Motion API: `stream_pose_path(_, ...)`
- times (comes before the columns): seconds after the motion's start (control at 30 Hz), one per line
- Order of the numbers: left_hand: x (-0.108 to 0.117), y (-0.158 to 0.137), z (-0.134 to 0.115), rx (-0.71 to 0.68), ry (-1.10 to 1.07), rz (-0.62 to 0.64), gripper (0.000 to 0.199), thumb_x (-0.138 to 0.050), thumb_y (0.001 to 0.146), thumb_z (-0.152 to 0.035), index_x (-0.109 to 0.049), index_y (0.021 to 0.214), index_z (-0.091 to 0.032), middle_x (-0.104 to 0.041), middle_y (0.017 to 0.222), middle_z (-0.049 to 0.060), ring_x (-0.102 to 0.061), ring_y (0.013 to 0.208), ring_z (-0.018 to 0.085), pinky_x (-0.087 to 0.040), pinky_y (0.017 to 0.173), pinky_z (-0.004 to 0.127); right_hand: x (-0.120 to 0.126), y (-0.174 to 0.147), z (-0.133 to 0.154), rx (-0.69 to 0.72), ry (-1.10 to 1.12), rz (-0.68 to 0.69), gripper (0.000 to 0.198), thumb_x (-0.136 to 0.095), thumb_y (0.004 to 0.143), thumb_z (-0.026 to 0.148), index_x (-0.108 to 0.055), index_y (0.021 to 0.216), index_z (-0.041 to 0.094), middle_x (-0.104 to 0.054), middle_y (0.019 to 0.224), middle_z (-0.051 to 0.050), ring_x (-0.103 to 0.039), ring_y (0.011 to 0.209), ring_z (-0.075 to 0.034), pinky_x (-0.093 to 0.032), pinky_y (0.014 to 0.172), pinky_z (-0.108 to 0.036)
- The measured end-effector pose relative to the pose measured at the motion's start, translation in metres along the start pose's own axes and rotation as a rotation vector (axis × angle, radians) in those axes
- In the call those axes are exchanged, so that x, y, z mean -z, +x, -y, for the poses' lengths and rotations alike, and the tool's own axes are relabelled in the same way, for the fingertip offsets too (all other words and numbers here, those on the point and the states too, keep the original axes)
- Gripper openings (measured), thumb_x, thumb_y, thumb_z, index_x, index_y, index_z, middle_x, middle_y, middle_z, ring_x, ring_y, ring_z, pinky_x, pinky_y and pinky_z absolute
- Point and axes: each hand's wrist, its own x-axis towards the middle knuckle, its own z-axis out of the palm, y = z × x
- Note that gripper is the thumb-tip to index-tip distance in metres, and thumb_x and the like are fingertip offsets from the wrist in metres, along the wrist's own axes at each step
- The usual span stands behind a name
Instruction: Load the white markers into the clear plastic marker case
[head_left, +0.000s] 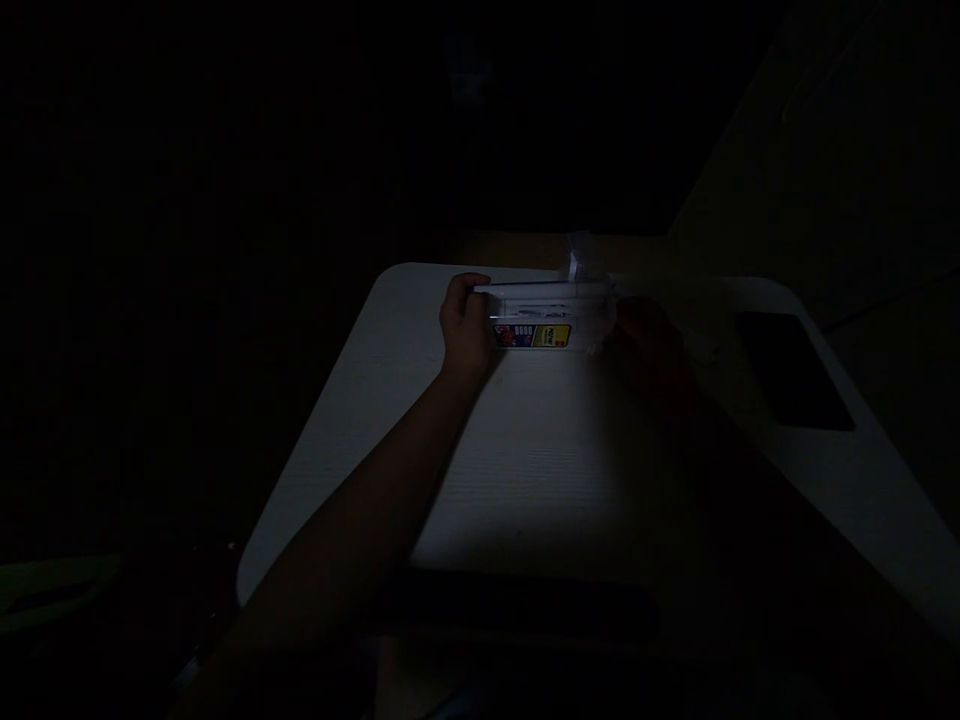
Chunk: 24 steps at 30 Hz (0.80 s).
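A pale, partly see-through package with a yellow and dark-blue printed label stands near the far edge of the white table. Its left end is in the grip of my left hand, fingers bent over the top corner. At its right end is my right hand, in deep shadow; its fingers are too dark to make out. A crinkled piece of clear plastic sticks up behind the package's right side. What the package contains cannot be read in this light.
The scene is very dark. The white table has rounded corners, and a flat black rectangle lies on its right side. A small pale object lies beyond my right hand. Something greenish shows at the lower left.
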Motion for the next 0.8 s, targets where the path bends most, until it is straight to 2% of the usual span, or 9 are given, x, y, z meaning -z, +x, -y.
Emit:
stream_pose_path(0.1,0.0,0.0,-0.002,0.001,-0.01,-0.003,0.014,-0.052,0.077,-0.034,-0.055,0.079,-0.02,-0.045,0.068,-0.001,-0.042,0.062,0.012,-0.034,0.055,0.023,-0.001,0.002,0.001,-0.019,-0.003,-0.006,0.033,-0.038,0.087,0.033,-0.06,0.104,0.017,-0.057,0.11,-0.012,-0.052,0.106,-0.023,-0.046,0.092,-0.04)
stream_pose_path(0.23,0.0,-0.001,-0.005,-0.006,0.012,-0.012,0.013,-0.052,0.076,-0.034,-0.056,0.078,-0.021,-0.045,0.067,0.0,-0.042,0.061,0.012,-0.033,0.052,0.024,-0.001,0.002,0.002,-0.039,-0.011,-0.011,0.036,-0.035,0.087,0.033,-0.059,0.107,0.015,-0.057,0.108,-0.012,-0.053,0.104,-0.022,-0.046,0.09,-0.038)
stream_pose_path(0.4,-0.001,-0.001,-0.004,0.003,0.012,-0.019,0.014,-0.053,0.079,-0.034,-0.057,0.08,-0.021,-0.047,0.069,0.0,-0.045,0.062,0.011,-0.035,0.054,0.023,0.004,-0.002,-0.007,-0.039,-0.038,-0.073,0.036,-0.034,0.089,0.035,-0.06,0.102,0.015,-0.058,0.109,-0.012,-0.054,0.104,-0.019,-0.045,0.092,-0.035)
stream_pose_path(0.5,0.0,-0.002,-0.004,0.024,-0.004,-0.009,0.014,-0.053,0.078,-0.035,-0.057,0.079,-0.022,-0.046,0.067,-0.001,-0.043,0.06,0.011,-0.034,0.051,0.023,0.007,-0.004,-0.009,-0.001,-0.06,-0.116,0.037,-0.036,0.088,0.035,-0.06,0.108,0.014,-0.058,0.115,-0.012,-0.053,0.109,-0.019,-0.043,0.097,-0.036)
stream_pose_path(0.7,-0.001,-0.001,-0.002,0.004,-0.043,-0.007,0.011,-0.052,0.076,-0.032,-0.056,0.079,-0.022,-0.045,0.066,-0.001,-0.041,0.059,0.011,-0.033,0.05,0.023,0.006,-0.003,0.0,0.051,-0.084,0.035,0.037,-0.035,0.089,0.03,-0.059,0.115,0.019,-0.054,0.124,-0.008,-0.048,0.117,-0.018,-0.041,0.1,-0.034)
stream_pose_path(0.8,-0.001,-0.001,-0.001,0.006,-0.038,-0.009,0.009,-0.052,0.076,-0.029,-0.056,0.079,-0.022,-0.045,0.066,-0.001,-0.041,0.059,0.012,-0.033,0.051,0.023,0.004,-0.003,-0.003,0.086,-0.089,0.023,0.038,-0.035,0.087,0.026,-0.059,0.115,0.019,-0.054,0.122,-0.008,-0.049,0.114,-0.017,-0.042,0.098,-0.032)
